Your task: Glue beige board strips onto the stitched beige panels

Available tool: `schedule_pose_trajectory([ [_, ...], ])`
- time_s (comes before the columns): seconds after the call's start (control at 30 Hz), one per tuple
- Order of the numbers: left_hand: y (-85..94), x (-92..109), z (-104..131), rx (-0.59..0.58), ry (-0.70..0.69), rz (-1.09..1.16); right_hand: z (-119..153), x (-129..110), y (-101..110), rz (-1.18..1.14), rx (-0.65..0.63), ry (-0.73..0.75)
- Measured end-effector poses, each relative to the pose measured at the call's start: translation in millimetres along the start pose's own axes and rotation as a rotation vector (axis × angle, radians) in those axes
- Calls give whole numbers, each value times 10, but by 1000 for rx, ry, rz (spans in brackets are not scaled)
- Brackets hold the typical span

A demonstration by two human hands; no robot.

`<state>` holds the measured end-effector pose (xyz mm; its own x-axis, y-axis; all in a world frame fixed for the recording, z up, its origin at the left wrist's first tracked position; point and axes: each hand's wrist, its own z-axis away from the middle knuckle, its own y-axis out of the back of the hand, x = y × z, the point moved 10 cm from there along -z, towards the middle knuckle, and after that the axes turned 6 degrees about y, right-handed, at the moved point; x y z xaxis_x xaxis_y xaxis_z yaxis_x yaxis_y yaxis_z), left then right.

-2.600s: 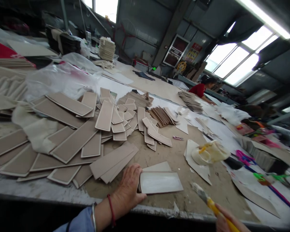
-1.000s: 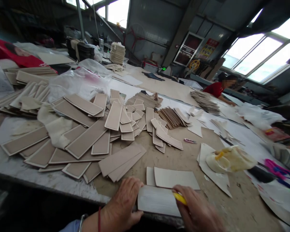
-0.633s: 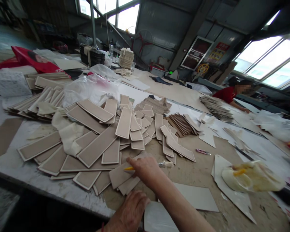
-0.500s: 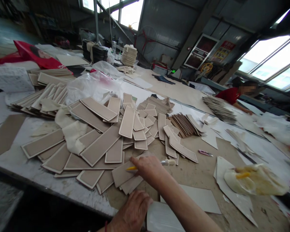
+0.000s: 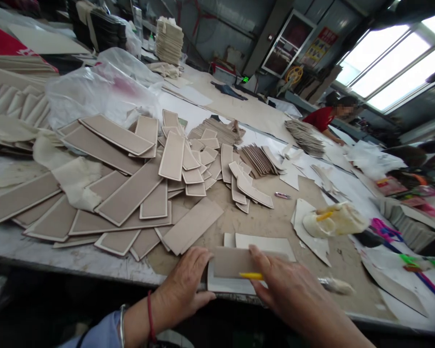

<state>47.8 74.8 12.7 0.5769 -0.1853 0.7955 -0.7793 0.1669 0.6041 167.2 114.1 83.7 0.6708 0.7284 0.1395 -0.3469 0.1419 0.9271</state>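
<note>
My right hand point(image 5: 288, 282) is closed round a paintbrush point(image 5: 252, 276), its yellow handle pointing left and its pale bristles showing past the wrist side. The same hand's fingertips rest on a taupe leather-like strip point(image 5: 234, 262). Under that strip lies a white-edged sheet point(image 5: 232, 285) at the table's front edge. My left hand point(image 5: 186, 278) is at the left end of the strip and sheet, thumb and fingers apart; whether it grips them is unclear. A plain taupe strip point(image 5: 194, 224) lies on the nearby heap of pale-bordered strips point(image 5: 130, 193).
A pale, plastic-lined pot point(image 5: 333, 220) with something yellow stands at right. Small pink-handled snips point(image 5: 282, 195) lie on the table. Clear plastic bags point(image 5: 101, 92) sit behind the heap. A person in red point(image 5: 321, 118) is at the far side.
My right hand has moved right and toward the table edge with the paintbrush, off the heap; a taupe strip is now under its fingers. The view has turned right.
</note>
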Motion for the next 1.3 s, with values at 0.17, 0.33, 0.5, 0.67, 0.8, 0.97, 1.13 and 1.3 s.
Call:
schedule_pose_trajectory([
  [0.17,13,42,-25,-21,-9,14,340,66,-588,-88,-88,-89],
  [0.33,-4,85,-51,-47,-36,-50,165,-13,-609,-153,-190,-121],
  [0.5,-8,89,-50,-63,-38,-83,80,-88,-613,-225,-241,-95],
  [0.67,-19,80,-53,-75,-38,-77,44,-109,-618,-231,-234,-88],
  [0.8,-13,85,-62,-64,-42,-78,24,-133,-639,-200,-312,-101],
  [0.97,39,128,-13,-46,-96,-77,11,-147,-651,-170,-362,-111],
  [1.13,85,175,97,-47,-205,-87,16,-164,-688,-119,-357,-98],
  [1.3,66,172,134,-25,-258,-135,2,-200,-696,-70,-337,-85],
])
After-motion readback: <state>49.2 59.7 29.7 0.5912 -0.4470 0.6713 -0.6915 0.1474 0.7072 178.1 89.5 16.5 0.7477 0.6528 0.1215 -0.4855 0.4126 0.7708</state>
